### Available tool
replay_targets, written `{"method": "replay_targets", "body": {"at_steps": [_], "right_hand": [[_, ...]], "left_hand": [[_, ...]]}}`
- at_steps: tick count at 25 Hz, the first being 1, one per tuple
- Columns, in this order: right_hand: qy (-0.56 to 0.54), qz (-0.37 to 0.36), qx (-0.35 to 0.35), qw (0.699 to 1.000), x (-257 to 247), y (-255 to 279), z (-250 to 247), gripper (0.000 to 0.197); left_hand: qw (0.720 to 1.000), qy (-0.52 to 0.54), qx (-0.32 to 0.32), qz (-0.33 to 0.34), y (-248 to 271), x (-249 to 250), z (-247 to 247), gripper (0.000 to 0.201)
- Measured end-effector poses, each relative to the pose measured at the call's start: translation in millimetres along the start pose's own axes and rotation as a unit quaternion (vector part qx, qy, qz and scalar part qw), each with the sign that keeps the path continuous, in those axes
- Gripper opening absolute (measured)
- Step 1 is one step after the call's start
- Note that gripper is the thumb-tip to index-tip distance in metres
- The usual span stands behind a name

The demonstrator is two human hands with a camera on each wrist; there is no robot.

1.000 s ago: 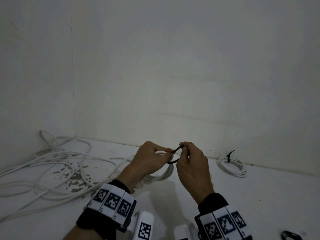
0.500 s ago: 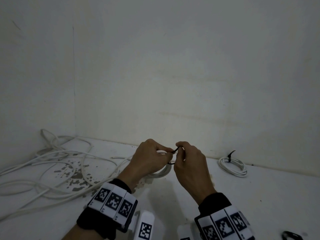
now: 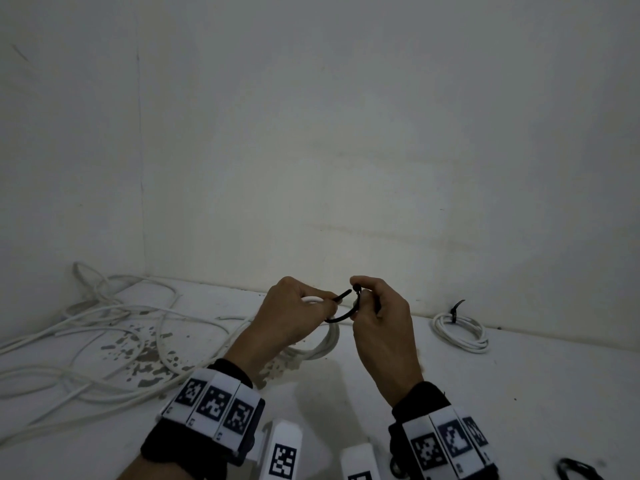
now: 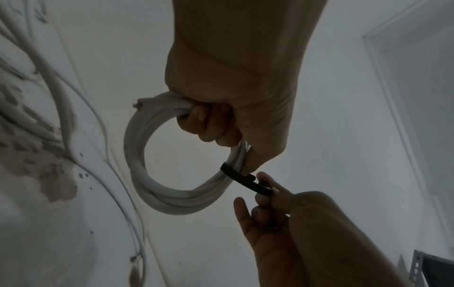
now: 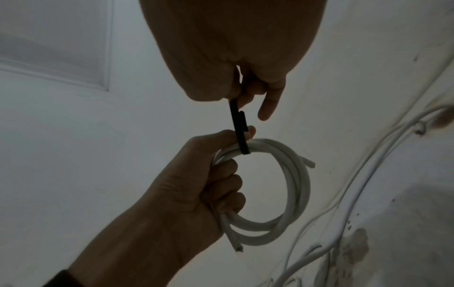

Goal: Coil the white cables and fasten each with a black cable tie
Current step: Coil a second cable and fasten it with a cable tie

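Note:
My left hand (image 3: 298,313) grips a small coil of white cable (image 4: 152,174) held up above the table; the coil (image 5: 292,186) hangs below its curled fingers, and part of it shows under the hand in the head view (image 3: 329,341). A black cable tie (image 3: 346,311) loops round the bundle next to the left thumb (image 4: 243,180). My right hand (image 3: 375,313) pinches the tie's head end between thumb and fingers (image 5: 236,114). The tie's pointed tail sticks out toward the left hand, apart from the head.
A tangle of loose white cables (image 3: 104,327) sprawls over the stained left part of the white table (image 3: 519,393). A coiled cable with a black tie (image 3: 460,329) lies by the wall at right. Another black tie (image 3: 575,471) lies at the lower right.
The hands drew together half a second ago, then parted a little. The tie's loop is wider now, with its tail free between the hands. The coil stays in the left hand.

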State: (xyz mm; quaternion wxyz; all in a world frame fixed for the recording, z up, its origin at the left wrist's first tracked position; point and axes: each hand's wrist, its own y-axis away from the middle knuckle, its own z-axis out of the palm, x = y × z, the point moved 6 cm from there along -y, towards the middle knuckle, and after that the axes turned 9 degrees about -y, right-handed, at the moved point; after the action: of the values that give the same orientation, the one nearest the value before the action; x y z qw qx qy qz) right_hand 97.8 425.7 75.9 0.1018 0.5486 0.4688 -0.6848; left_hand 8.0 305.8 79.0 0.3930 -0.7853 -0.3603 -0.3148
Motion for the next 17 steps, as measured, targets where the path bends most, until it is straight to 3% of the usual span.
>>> {"method": "replay_targets", "body": {"at_steps": [12,17], "right_hand": [[-0.034,0.058,-0.029,0.997,13.8,-5.5,1.9,0.033],[-0.008,0.057,-0.085,0.995,10.0,-7.4,4.7,0.032]], "left_hand": [[0.998,-0.048,-0.025,0.031,-2.6,-2.9,3.1,0.016],[0.996,-0.083,-0.010,0.042,-2.5,0.0,-0.2,0.022]]}}
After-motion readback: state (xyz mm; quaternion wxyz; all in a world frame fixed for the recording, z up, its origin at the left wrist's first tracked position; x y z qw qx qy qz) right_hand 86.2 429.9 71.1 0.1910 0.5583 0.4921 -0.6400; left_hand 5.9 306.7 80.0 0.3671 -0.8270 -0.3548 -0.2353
